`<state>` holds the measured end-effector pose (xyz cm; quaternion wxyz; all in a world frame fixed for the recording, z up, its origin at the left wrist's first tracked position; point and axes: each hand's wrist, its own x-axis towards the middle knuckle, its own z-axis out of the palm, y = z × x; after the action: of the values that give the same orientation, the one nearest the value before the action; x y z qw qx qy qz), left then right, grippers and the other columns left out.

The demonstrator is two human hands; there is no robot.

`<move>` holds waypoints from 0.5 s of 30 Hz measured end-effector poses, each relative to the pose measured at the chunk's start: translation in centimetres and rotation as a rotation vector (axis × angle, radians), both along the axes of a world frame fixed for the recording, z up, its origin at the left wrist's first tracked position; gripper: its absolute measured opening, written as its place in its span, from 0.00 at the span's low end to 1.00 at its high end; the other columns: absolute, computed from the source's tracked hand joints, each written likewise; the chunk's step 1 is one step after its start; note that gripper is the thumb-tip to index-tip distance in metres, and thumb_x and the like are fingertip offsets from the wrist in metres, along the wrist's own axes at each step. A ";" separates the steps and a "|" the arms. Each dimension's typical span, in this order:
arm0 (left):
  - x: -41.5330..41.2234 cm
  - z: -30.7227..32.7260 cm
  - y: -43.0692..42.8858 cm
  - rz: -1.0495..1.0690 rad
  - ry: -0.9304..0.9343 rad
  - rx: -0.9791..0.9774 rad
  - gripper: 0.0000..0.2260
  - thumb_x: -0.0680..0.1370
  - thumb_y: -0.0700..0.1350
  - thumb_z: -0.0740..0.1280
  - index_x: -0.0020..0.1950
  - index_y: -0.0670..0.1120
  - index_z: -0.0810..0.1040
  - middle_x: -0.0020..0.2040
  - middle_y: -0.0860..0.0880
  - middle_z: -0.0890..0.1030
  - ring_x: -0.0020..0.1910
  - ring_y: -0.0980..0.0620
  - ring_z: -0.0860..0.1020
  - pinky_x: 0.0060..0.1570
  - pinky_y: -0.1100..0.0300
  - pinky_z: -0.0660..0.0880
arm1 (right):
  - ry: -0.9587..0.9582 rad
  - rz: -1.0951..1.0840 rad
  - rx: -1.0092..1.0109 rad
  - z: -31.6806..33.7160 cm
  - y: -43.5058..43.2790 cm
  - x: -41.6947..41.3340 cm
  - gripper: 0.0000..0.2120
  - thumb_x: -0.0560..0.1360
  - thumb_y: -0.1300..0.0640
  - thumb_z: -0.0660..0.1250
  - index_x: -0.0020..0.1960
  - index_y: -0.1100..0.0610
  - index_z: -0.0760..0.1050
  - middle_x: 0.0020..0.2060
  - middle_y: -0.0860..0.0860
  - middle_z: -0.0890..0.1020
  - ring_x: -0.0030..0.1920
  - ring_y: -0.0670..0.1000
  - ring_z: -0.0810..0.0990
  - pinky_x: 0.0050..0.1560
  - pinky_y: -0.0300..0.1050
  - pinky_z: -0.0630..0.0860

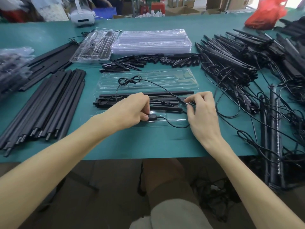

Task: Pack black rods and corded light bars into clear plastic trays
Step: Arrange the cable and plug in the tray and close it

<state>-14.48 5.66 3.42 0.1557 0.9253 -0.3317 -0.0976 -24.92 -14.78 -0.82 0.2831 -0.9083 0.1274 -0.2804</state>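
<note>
An open clear plastic tray (148,80) lies in front of me on the green mat. Its near half holds a black rod (145,93) and a corded light bar (105,101) lying side by side. My left hand (130,109) pinches the black inline switch (152,116) of the light bar's cord down into the tray's front slot. My right hand (201,111) pinches the thin black cord (165,90) near its plug at the tray's right end. The cord loops back over the tray's far half.
Loose black rods (42,109) lie at my left. Corded light bars (239,63) pile up tangled at the right. Short black stakes (148,61), a stack of empty trays (151,42) and a packed tray (95,45) sit beyond. A red bag (265,14) is far right.
</note>
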 end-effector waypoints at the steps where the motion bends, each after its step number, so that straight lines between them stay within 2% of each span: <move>1: -0.1 0.1 0.1 -0.010 -0.005 -0.003 0.11 0.77 0.39 0.72 0.44 0.52 0.73 0.45 0.57 0.73 0.44 0.57 0.75 0.45 0.56 0.73 | 0.002 0.001 -0.002 0.0 0.0 0.0 0.07 0.81 0.63 0.62 0.56 0.60 0.78 0.56 0.53 0.72 0.56 0.52 0.73 0.57 0.50 0.74; 3: -0.5 0.5 0.2 -0.053 -0.027 -0.016 0.08 0.77 0.40 0.72 0.46 0.50 0.75 0.45 0.56 0.73 0.46 0.54 0.76 0.48 0.55 0.75 | 0.007 0.002 -0.001 0.1 -0.1 0.0 0.07 0.82 0.63 0.61 0.56 0.60 0.78 0.56 0.53 0.72 0.56 0.53 0.73 0.57 0.51 0.74; 6: -1.7 0.7 -0.5 -0.130 -0.070 -0.103 0.03 0.80 0.46 0.70 0.50 0.49 0.78 0.48 0.55 0.74 0.46 0.56 0.75 0.52 0.55 0.74 | 0.011 0.001 0.006 0.1 -0.1 0.0 0.07 0.82 0.63 0.61 0.56 0.60 0.77 0.56 0.53 0.72 0.56 0.53 0.73 0.57 0.51 0.74; 10: -3.3 0.8 -2.2 -0.270 -0.028 -0.129 0.12 0.77 0.53 0.72 0.59 0.52 0.79 0.52 0.53 0.72 0.47 0.60 0.72 0.54 0.60 0.72 | 0.002 0.002 0.005 0.1 -0.1 0.0 0.08 0.81 0.62 0.61 0.57 0.60 0.77 0.56 0.53 0.72 0.57 0.54 0.74 0.59 0.51 0.73; 13: -3.9 0.8 -3.4 -0.311 -0.042 -0.131 0.12 0.76 0.54 0.73 0.57 0.54 0.80 0.51 0.53 0.72 0.44 0.63 0.71 0.51 0.59 0.72 | 0.002 -0.003 0.013 0.2 -0.2 0.0 0.08 0.81 0.62 0.62 0.58 0.61 0.76 0.56 0.54 0.72 0.57 0.54 0.74 0.59 0.50 0.73; 15: -3.9 0.7 -3.8 -0.315 -0.062 -0.157 0.08 0.77 0.52 0.73 0.54 0.51 0.82 0.48 0.53 0.73 0.42 0.60 0.71 0.51 0.55 0.73 | -0.005 -0.005 0.038 0.2 -0.3 0.1 0.08 0.81 0.62 0.63 0.59 0.61 0.75 0.57 0.54 0.71 0.57 0.53 0.74 0.60 0.45 0.72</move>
<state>-18.41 1.85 4.11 0.1999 0.8496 -0.4836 -0.0659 -24.85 -15.05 -0.67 0.2998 -0.9017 0.1342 -0.2810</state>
